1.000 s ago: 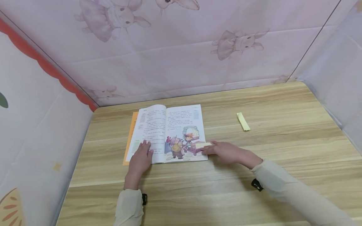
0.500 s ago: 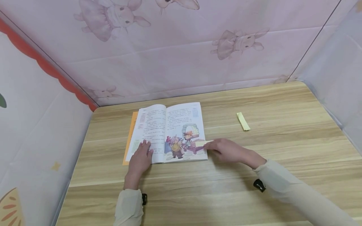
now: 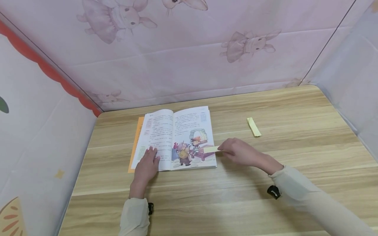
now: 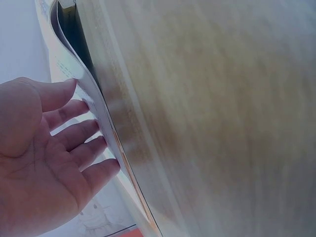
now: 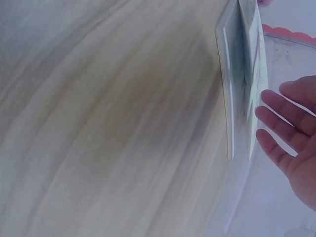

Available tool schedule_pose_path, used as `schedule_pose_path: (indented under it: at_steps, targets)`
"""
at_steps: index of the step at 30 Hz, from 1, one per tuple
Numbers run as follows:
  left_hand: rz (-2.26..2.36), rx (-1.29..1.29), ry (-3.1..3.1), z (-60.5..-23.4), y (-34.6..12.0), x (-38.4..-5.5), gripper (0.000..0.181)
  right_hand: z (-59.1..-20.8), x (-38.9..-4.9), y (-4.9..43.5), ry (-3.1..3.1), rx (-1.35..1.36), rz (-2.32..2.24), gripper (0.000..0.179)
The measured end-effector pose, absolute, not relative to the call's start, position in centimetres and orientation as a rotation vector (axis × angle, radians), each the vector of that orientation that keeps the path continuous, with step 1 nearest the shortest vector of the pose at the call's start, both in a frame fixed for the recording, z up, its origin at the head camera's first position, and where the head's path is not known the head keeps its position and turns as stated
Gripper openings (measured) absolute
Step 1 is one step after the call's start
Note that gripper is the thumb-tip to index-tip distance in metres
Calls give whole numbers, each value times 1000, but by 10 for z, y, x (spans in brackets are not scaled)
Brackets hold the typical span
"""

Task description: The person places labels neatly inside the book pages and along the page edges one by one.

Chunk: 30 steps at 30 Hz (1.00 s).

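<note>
Your book [image 3: 178, 139] lies open on the table [image 3: 295, 131], orange edge at its left, text on both pages, a colour picture low on the right one. A pale yellow strip [image 3: 210, 149] lies across that picture and pokes past the page's right edge. Your left hand [image 3: 147, 165] rests on the left page, fingers extended and loosely spread; your right hand [image 3: 240, 152] pinches the strip's outer end. Farther right, a second strip [image 3: 254, 127] lies well apart from the book.
</note>
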<state>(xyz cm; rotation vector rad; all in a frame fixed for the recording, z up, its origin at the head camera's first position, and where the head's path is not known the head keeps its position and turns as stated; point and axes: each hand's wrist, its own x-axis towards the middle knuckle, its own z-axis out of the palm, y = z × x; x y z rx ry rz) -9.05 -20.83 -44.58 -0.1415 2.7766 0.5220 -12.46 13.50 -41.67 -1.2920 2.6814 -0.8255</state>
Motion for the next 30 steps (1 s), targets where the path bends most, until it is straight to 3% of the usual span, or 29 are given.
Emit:
schedule_pose_path:
  at_steps: [30]
  targets:
    - [548,-145,2773,-444,-207,-90,48,-405,-137,171,2738,-938,-911,24]
